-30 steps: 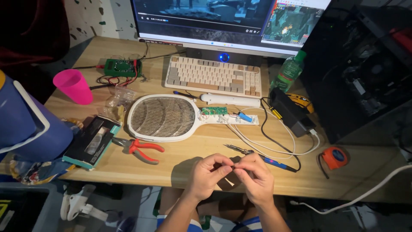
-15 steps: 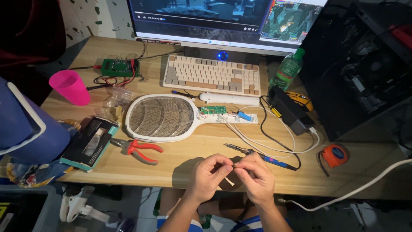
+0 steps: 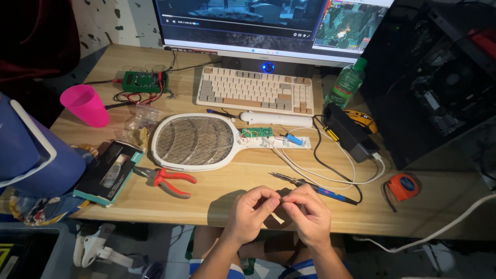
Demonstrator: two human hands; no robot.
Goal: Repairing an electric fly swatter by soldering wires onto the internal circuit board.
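Head view. Both hands were raised together at the near edge of the wooden desk (image 3: 227,194). The left hand (image 3: 251,211) and right hand (image 3: 310,214) met fingertip to fingertip, each pinched narrowly on a small pale strip (image 3: 277,217); its free end hung down between the two hands. What the strip was made of could not be told.

Just beyond the grip, slightly to the right, lay a soldering iron (image 3: 310,187) with a blue handle, tip pointing left, its dark cord looping back to a black power adapter (image 3: 349,133). Farther beyond the grip lay an electric fly swatter (image 3: 195,141), its handle opened with a green circuit board (image 3: 257,133) exposed and white wires trailing out. To the left of the grip, red-handled pliers (image 3: 166,180) lay next to a dark flat box (image 3: 107,171). Well to the right sat an orange tape measure (image 3: 403,186).

Far back from the grip: a beige keyboard (image 3: 256,91), a monitor (image 3: 268,23), a green bottle (image 3: 346,84), a pink cup (image 3: 85,105) and a second green board with red leads (image 3: 144,81). A black computer case (image 3: 434,77) stood at far right.
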